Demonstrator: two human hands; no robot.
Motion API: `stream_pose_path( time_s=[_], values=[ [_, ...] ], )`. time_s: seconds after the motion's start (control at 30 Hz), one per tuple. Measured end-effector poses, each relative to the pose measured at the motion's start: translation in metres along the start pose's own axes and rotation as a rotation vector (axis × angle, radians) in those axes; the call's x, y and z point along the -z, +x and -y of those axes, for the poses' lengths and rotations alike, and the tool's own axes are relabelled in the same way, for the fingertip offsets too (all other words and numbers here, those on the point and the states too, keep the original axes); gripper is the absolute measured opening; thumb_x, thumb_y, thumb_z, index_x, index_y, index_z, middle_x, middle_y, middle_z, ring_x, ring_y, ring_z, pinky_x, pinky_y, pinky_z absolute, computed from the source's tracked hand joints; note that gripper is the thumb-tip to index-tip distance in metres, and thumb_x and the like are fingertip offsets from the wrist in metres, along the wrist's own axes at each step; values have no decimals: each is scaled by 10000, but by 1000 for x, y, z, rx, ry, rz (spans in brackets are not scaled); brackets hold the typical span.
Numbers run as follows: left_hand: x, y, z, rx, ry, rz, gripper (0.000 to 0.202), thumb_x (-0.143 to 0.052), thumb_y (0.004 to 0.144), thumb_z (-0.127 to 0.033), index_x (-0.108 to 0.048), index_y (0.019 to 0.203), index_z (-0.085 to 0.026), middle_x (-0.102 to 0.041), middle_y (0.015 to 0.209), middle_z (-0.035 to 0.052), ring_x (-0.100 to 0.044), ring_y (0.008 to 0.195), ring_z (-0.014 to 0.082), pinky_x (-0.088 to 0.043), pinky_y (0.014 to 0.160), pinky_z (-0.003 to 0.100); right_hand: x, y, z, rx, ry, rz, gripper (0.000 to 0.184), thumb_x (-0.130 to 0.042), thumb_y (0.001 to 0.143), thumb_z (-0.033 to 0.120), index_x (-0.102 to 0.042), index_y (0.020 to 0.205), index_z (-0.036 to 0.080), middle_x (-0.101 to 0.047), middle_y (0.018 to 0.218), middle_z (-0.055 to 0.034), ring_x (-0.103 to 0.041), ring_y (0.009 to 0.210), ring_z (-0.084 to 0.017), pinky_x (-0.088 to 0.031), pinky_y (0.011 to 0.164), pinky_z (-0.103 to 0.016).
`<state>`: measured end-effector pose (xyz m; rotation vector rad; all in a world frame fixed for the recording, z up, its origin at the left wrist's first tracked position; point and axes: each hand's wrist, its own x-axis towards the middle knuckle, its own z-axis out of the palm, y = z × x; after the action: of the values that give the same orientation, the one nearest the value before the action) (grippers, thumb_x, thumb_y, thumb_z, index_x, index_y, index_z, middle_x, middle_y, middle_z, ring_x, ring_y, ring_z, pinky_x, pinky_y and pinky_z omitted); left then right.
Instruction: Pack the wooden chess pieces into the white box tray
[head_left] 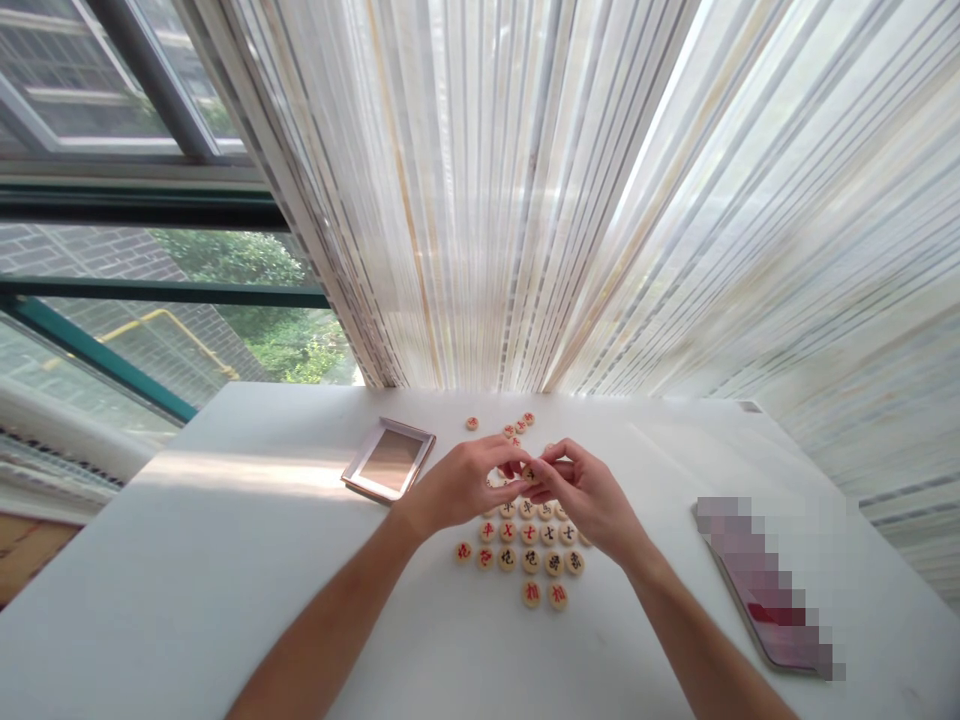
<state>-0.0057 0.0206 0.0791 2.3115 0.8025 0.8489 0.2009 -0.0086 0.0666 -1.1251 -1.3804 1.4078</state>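
Both hands meet above rows of round wooden Chinese chess pieces (529, 533) on the white table. Between the fingertips sits a single Chinese chess piece (529, 473) with a dark character. My left hand (466, 480) pinches it from the left, and my right hand (589, 492) grips it with thumb and fingers from the right. The rows below carry red and black characters; my hands hide part of the upper ones. Two red-marked pieces (544, 595) lie nearest me. Several more red pieces (520, 426) lie loosely beyond my hands, with one piece (472, 424) apart to their left.
An open shallow box or tray (426, 452) with a brown inside lies left of my hands on the white table (225, 570). At the right rests a flat, phone-like object (750, 590), partly pixelated. A striped curtain (480, 200) hangs along the table's far edge, beside a window.
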Motion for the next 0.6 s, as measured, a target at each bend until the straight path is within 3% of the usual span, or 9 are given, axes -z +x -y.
stream_pose_path(
  time_s=[0.27, 0.6],
  values=[
    [2, -1, 8, 20, 48, 19, 216, -691, 906, -206, -708, 1121, -211, -716, 957, 32, -680, 861, 162, -548, 824, 271, 3, 2, -8, -2, 6, 69, 353, -632, 943, 555, -563, 955, 209, -777, 878, -57, -781, 847, -229, -641, 814, -420],
    [8, 0, 5, 44, 67, 22, 184, -680, 925, -279, -693, 1095, -210, -711, 974, 32, -661, 829, 158, -517, 785, 272, 2, -1, 4, 38, -10, 97, 326, -712, 900, 498, -601, 1030, 221, -777, 940, -59, -764, 871, -216, -617, 846, -396]
  ],
)
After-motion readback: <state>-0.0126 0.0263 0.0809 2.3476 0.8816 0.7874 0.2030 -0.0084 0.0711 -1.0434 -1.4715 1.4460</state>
